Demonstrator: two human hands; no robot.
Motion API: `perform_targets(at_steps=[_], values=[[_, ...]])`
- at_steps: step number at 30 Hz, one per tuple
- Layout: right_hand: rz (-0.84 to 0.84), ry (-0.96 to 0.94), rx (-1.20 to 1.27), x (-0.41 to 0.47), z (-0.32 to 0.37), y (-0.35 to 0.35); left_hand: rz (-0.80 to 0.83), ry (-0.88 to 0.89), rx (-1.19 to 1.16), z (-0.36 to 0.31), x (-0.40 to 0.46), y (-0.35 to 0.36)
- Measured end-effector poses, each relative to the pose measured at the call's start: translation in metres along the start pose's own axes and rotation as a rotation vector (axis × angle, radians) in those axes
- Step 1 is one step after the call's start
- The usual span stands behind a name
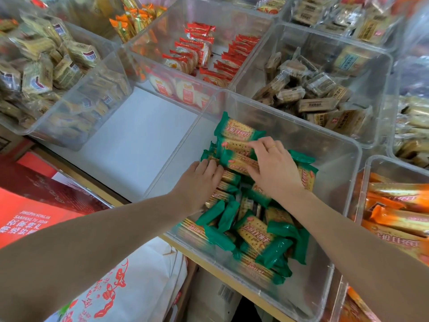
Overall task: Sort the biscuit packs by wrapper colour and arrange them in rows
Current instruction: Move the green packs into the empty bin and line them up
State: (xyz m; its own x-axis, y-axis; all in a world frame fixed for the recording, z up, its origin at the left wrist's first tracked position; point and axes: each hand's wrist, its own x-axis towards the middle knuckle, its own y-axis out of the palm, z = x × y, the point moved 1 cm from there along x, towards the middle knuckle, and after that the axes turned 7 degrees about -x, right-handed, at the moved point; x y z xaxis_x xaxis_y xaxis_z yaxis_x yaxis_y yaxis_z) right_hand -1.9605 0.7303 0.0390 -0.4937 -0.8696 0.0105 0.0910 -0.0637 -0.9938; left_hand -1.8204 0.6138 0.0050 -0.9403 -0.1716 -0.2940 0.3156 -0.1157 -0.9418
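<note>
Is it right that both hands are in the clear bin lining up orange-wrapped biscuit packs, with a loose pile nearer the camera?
Not quite: the head view shows green wrappers, not orange. Both the left hand and the right hand are in the clear bin lining up green-wrapped biscuit packs, with a loose pile nearer the camera. The orange packs lie in the neighbouring bin.

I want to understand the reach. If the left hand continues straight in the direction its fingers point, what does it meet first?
The left hand points up and right into the clear bin. Its fingers already touch the green biscuit packs stacked in a row, so it would likely push into those first. Depth is hard to judge.
</note>
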Motion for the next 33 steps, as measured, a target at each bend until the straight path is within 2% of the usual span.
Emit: perform_targets(at_steps=[2, 4, 6, 13, 20, 23, 24, 26, 28, 33], values=[[0.199, 0.041, 0.059, 0.000, -0.004, 0.002, 0.021, 0.001, -0.014, -0.002, 0.003, 0.002], [0.286, 0.009, 0.059, -0.003, -0.001, 0.004, 0.006, -0.014, 0.005, -0.002, 0.004, 0.000], [0.271, 0.020, 0.081, -0.003, -0.002, 0.002, 0.017, -0.012, 0.045, -0.001, 0.005, 0.001], [0.066, 0.174, 0.374, -0.003, -0.014, -0.015, -0.276, 0.145, 0.145, 0.010, 0.023, -0.011], [0.063, 0.172, 0.364, -0.017, -0.020, -0.021, -0.211, 0.172, 0.031, 0.022, 0.024, -0.011], [0.078, 0.179, 0.367, -0.024, -0.018, -0.022, -0.264, 0.289, -0.061, 0.025, 0.018, -0.034], [0.078, 0.184, 0.369, -0.025, -0.018, -0.023, -0.227, 0.317, -0.110, 0.026, 0.016, -0.042], [0.075, 0.189, 0.376, -0.028, -0.015, -0.025, -0.079, 0.258, -0.235, 0.026, 0.008, -0.051], [0.076, 0.184, 0.379, -0.028, -0.012, -0.026, 0.141, 0.077, -0.384, 0.022, -0.001, -0.048], [0.080, 0.167, 0.370, -0.028, -0.004, -0.025, 0.386, -0.240, -0.504, 0.003, -0.016, -0.025]])
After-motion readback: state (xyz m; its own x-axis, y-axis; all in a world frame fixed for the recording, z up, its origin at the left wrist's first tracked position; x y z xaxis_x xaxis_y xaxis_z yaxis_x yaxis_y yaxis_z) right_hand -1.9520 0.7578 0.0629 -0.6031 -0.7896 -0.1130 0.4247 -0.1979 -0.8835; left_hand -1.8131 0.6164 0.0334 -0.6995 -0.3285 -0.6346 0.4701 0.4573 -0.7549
